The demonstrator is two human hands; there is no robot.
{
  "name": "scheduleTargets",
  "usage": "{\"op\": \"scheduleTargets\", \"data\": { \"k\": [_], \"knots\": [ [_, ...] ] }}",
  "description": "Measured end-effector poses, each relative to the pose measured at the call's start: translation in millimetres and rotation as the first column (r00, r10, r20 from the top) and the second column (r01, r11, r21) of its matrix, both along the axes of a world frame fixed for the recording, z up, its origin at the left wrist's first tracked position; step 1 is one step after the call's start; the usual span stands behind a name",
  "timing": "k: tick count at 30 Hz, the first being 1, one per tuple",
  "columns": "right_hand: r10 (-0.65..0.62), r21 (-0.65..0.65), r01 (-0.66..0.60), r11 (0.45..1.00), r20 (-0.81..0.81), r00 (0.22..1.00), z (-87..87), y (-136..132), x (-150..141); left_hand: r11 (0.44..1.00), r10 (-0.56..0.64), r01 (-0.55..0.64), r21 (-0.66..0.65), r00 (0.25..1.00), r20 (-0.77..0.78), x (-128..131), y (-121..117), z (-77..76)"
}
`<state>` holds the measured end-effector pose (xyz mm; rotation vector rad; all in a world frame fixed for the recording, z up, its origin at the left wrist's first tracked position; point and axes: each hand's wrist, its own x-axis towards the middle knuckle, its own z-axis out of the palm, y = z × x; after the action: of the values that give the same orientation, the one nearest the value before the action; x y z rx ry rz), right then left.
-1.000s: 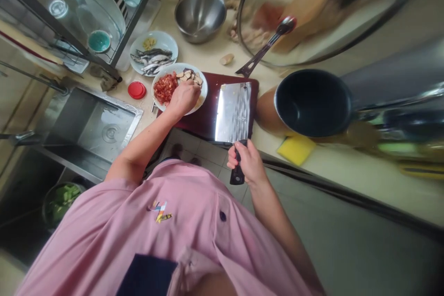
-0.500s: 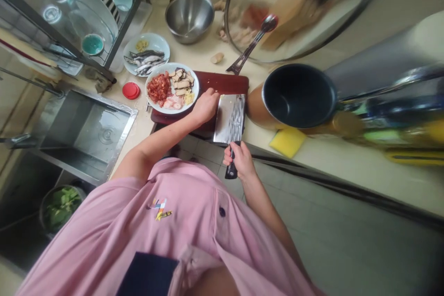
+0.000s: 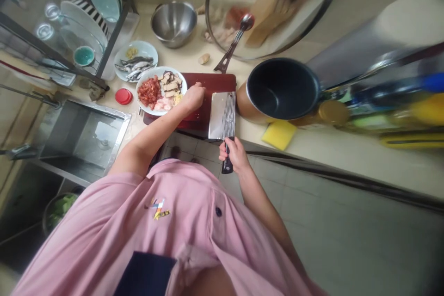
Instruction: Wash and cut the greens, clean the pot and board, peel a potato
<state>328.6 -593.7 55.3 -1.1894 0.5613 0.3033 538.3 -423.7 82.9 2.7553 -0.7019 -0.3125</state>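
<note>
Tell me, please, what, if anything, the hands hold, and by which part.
The right hand holds the cleaver by its black handle. Whether the left hand, over the cutting board, holds anything cannot be told.

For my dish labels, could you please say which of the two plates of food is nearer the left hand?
The plate with red chopped pieces, reaching over the cutting board; the fish plate lies farther back.
</note>
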Motion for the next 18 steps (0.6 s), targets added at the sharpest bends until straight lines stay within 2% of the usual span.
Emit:
{"op": "scheduleTargets", "data": {
  "k": [3, 6, 11, 14, 18],
  "knots": [
    [-0.006, 0.010, 0.006, 1.000, -0.003, 1.000, -3.3, 1, -4, 0.995, 0.102, -0.101, -0.016, 0.993, 0.060, -8, 3, -0.4],
    [0.053, 0.027, -0.052, 0.998, -0.020, 0.998, -2.7, 7, -4, 0.986, 0.163, -0.162, -0.032, 0.987, 0.011, -12, -5, -3.1],
    [0.124, 0.054, -0.122, 0.991, -0.027, 0.992, 9.1, 15, -8, 0.979, 0.183, -0.187, -0.083, 0.982, -0.046, -25, -13, -3.6],
    [0.161, 0.053, -0.162, 0.985, 0.007, 0.987, 25.9, 15, -9, 0.969, 0.205, -0.202, -0.139, 0.979, 0.002, -36, -7, 10.4],
    [0.241, 0.005, -0.242, 0.970, 0.071, 0.968, 54.4, 23, 3, 0.929, 0.316, -0.281, -0.242, 0.941, 0.118, -42, 13, 38.2]
  ]
}}
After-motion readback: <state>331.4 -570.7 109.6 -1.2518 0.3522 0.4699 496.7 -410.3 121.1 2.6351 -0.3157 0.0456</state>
